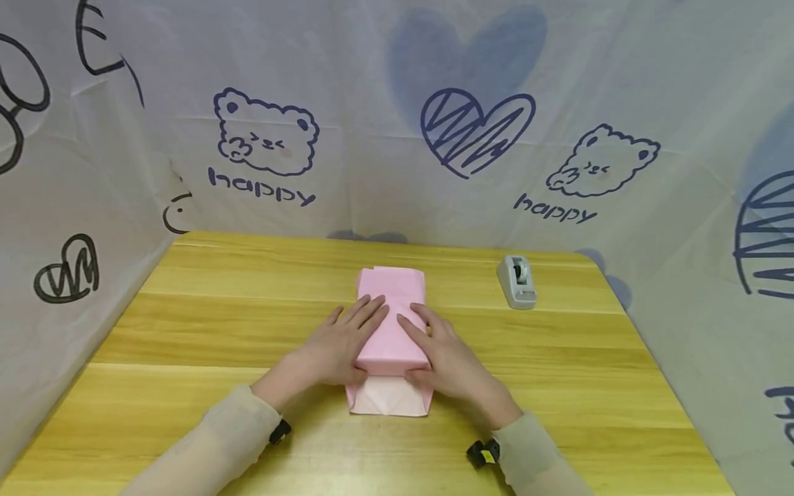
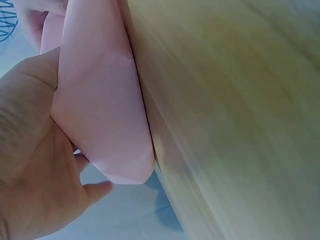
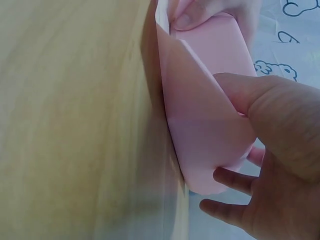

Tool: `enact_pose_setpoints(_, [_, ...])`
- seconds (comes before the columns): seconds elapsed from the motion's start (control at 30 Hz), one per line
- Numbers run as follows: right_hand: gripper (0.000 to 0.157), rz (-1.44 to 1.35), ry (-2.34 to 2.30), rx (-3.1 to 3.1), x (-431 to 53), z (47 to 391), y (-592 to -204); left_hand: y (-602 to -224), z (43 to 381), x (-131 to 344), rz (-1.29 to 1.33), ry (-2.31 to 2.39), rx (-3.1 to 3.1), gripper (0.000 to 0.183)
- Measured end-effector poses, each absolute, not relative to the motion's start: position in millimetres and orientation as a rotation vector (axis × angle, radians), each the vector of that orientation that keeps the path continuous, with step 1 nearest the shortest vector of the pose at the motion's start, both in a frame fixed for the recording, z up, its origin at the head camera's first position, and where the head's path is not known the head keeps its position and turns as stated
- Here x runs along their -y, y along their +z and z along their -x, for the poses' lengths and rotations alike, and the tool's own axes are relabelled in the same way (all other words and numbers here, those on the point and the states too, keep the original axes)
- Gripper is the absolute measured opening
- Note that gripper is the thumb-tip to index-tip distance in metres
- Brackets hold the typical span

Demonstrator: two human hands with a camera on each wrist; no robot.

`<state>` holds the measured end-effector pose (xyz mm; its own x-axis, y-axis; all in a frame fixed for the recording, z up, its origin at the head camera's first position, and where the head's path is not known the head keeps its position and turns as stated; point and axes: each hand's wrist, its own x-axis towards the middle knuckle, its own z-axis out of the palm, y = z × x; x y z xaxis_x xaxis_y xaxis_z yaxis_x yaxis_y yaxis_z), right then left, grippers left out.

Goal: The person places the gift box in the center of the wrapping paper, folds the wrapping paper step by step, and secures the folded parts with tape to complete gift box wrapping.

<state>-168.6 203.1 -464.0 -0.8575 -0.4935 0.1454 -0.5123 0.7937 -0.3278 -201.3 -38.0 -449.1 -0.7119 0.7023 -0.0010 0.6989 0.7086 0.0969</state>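
A box-shaped parcel wrapped in pink paper (image 1: pixel 397 337) lies lengthwise on the table. At its near end an unfolded paper flap (image 1: pixel 389 396) with a paler inner face spreads toward the person. My left hand (image 1: pixel 341 344) rests on the parcel's left side, fingers straight across the top and thumb at the near end. On the right side, my right hand (image 1: pixel 446 355) lies with spread fingers on the top and edge, its thumb touching the near end. In the right wrist view, the left thumb (image 3: pixel 187 19) presses in beside the folded paper edge.
A light grey tape dispenser (image 1: pixel 517 282) stands at the back right of the wooden table (image 1: pixel 260 275). White cloth (image 1: pixel 372 193) with printed bears and hearts hangs behind and along both sides of the table.
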Motion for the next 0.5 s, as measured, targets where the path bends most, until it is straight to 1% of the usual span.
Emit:
enact_pose_setpoints(0.23, [0.092, -0.789, 0.513, 2.936, -202.7, 168.2, -466.6, -454.5, 199.3, 44.2, -1.253, 0.251, -2.905, 0.114])
enact_pose_setpoints(0.33, [0.092, -0.795, 0.516, 2.929, -202.2, 167.8, -467.1, -455.8, 194.6, 51.9, -1.271, 0.369, -2.929, 0.109])
enact_pose_setpoints(0.5, [0.091, -0.797, 0.530, 2.922, -201.1, 167.3, -466.5, -454.8, 184.3, 68.0, -1.279, 0.520, -2.982, 0.094])
